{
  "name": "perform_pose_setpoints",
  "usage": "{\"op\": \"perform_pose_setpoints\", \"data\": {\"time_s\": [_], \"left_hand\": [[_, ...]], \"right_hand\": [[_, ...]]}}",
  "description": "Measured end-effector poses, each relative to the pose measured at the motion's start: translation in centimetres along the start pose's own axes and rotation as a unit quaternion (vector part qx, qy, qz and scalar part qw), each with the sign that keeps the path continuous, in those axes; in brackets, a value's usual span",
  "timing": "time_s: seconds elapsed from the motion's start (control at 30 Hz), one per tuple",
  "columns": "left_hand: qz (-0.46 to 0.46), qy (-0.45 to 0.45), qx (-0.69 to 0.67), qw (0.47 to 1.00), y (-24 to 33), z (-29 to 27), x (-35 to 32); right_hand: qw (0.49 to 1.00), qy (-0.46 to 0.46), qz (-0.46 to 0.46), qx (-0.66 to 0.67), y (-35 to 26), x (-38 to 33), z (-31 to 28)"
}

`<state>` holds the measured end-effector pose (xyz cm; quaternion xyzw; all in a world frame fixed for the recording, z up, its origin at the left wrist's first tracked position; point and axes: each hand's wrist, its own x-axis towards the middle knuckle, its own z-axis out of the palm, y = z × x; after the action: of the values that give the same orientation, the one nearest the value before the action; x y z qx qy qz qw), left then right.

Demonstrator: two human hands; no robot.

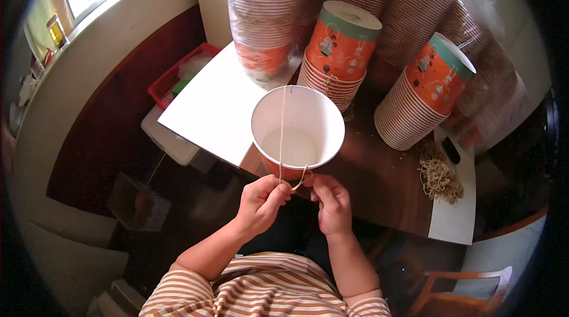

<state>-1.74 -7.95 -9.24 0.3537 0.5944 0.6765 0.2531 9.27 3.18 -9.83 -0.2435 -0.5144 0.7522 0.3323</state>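
A paper bucket [320, 117], white inside and orange outside, stands at the table's near edge with its mouth tilted toward me. One thin beige string [282, 127] runs across the opening from the far rim to the near rim. Just below the near rim, my left hand [261, 203] pinches the string between thumb and fingers. Close beside it, my right hand [331, 203] is closed on a loop of string that comes through the near side of the bucket. The fingertips of the right hand are partly hidden.
Behind the bucket stand two upside-down stacks of orange and green buckets, one in the middle [347, 47] and another at right [424, 86]. Plastic-wrapped stacks [267, 15] rise farther back. A string bundle [440, 178] lies at right near a black object [451, 150]. A red basket [172, 83] sits left.
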Motion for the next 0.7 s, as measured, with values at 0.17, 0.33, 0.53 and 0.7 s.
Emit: {"op": "perform_pose_setpoints", "data": {"time_s": [0.17,0.33,0.53,0.7], "left_hand": [[0.036,-0.019,0.079,0.996,-0.2,-0.3,-0.3],[0.065,-0.008,0.141,0.988,0.8,-0.1,-0.2],[0.081,-0.03,0.172,0.981,0.8,-0.5,0.1],[0.046,0.001,0.19,0.981,0.8,-1.1,0.4]], "right_hand": [[0.993,-0.105,0.027,0.045,-0.6,-0.2,1.4],[0.989,-0.103,0.038,0.097,-0.3,-0.3,1.5],[0.97,-0.066,0.068,0.225,0.2,0.1,1.0],[0.965,-0.041,0.069,0.25,-0.5,1.1,0.3]]}}
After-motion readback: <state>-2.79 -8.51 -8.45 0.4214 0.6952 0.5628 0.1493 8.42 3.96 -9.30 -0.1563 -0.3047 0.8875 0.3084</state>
